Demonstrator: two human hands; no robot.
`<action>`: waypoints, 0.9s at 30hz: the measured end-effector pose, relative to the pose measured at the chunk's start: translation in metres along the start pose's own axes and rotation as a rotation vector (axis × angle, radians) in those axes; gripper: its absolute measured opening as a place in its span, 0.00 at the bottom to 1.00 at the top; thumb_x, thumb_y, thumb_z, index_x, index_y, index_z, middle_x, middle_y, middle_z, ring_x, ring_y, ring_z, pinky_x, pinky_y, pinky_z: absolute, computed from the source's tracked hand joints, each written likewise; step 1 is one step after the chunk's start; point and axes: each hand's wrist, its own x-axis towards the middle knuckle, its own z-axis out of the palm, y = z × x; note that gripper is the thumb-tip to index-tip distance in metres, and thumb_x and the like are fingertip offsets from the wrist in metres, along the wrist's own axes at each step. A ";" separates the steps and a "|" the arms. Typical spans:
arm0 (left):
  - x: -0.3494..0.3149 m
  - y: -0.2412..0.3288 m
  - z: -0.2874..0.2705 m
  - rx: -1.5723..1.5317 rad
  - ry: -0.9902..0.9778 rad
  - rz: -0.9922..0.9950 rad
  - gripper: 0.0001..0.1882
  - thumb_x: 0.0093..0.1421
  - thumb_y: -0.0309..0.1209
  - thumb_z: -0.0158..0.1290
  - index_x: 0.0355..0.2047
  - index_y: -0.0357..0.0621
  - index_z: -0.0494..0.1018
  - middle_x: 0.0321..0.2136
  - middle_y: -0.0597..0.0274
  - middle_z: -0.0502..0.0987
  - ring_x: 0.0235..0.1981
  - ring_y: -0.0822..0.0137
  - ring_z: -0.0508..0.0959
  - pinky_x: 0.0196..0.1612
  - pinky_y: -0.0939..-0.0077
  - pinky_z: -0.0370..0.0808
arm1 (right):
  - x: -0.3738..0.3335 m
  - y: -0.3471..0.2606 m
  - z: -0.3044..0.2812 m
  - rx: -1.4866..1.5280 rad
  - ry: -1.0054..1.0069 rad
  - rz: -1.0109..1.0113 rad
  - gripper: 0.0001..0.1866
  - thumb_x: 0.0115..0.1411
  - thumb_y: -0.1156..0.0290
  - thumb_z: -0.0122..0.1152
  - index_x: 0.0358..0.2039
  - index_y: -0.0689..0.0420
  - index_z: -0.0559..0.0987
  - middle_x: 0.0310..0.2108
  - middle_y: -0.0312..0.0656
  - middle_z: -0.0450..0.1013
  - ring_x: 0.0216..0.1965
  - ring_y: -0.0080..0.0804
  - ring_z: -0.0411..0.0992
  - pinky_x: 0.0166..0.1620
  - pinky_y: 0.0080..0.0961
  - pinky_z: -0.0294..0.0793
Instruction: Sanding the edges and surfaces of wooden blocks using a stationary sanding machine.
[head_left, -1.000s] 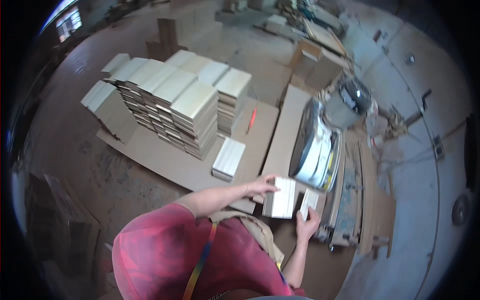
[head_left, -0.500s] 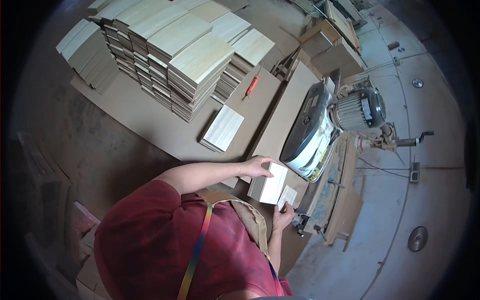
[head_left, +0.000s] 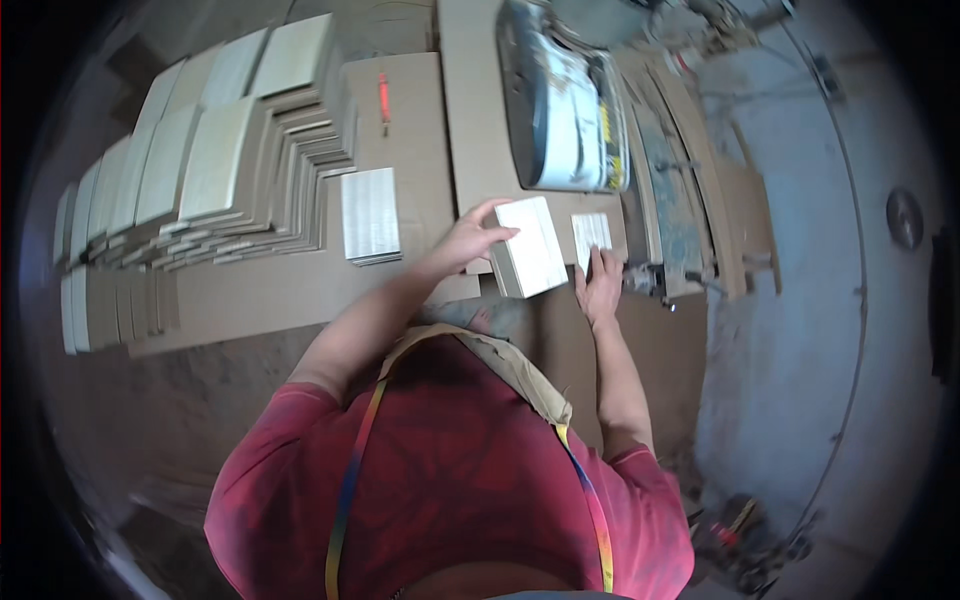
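My left hand [head_left: 478, 240] grips the far left corner of a thick stack of pale wooden boards [head_left: 533, 245], its thumb bent over the top edge. The stack sits at the near edge of the machine's table. Just right of it lies a small pale wooden board [head_left: 591, 232] with streaked grain. My right hand [head_left: 600, 285] holds that board by its near end, fingers on top and thumb at the left side. The underside of both pieces is hidden.
A machine with a black and white cover [head_left: 565, 110] stands just beyond my hands. To the left are tall stacks of boards [head_left: 215, 150], a smaller stack [head_left: 371, 213] and a red-handled tool [head_left: 384, 98] on a brown panel [head_left: 415, 150]. Metal clamp parts [head_left: 650, 280] stick out at right.
The view has swung round, so the machine now sits straight ahead and the stacks lie to the left. My hands stay on the same two pieces.
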 end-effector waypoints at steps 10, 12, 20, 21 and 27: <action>-0.024 0.006 -0.058 -0.022 0.085 -0.070 0.27 0.71 0.34 0.63 0.69 0.51 0.73 0.53 0.54 0.81 0.45 0.66 0.84 0.35 0.82 0.82 | 0.022 -0.039 0.021 -0.030 0.040 0.074 0.27 0.68 0.66 0.66 0.64 0.66 0.77 0.65 0.55 0.72 0.64 0.60 0.70 0.67 0.48 0.73; -0.028 0.004 -0.063 -0.022 0.118 -0.076 0.27 0.71 0.35 0.63 0.69 0.51 0.73 0.52 0.54 0.81 0.45 0.66 0.84 0.35 0.82 0.82 | 0.036 -0.046 0.028 -0.019 0.027 0.066 0.26 0.69 0.67 0.66 0.63 0.66 0.77 0.65 0.55 0.72 0.64 0.60 0.70 0.67 0.48 0.73; -0.043 0.009 -0.049 -0.105 0.310 -0.033 0.24 0.72 0.37 0.66 0.64 0.46 0.74 0.50 0.54 0.82 0.44 0.66 0.84 0.37 0.77 0.84 | 0.090 -0.066 0.057 0.133 0.128 0.094 0.25 0.67 0.65 0.67 0.60 0.68 0.79 0.64 0.58 0.72 0.63 0.59 0.70 0.65 0.49 0.74; -0.040 0.010 -0.044 -0.132 0.326 -0.012 0.23 0.72 0.37 0.66 0.63 0.45 0.74 0.50 0.53 0.82 0.43 0.66 0.84 0.38 0.76 0.84 | 0.092 -0.067 0.057 0.173 0.142 0.108 0.26 0.67 0.65 0.68 0.60 0.68 0.79 0.64 0.59 0.72 0.63 0.59 0.70 0.65 0.50 0.74; -0.033 0.009 -0.025 -0.082 0.442 -0.013 0.23 0.73 0.34 0.66 0.63 0.43 0.75 0.49 0.52 0.82 0.41 0.67 0.84 0.40 0.74 0.85 | 0.056 -0.177 -0.031 0.483 0.047 -0.103 0.36 0.58 0.58 0.79 0.60 0.67 0.79 0.61 0.63 0.73 0.55 0.63 0.74 0.57 0.51 0.78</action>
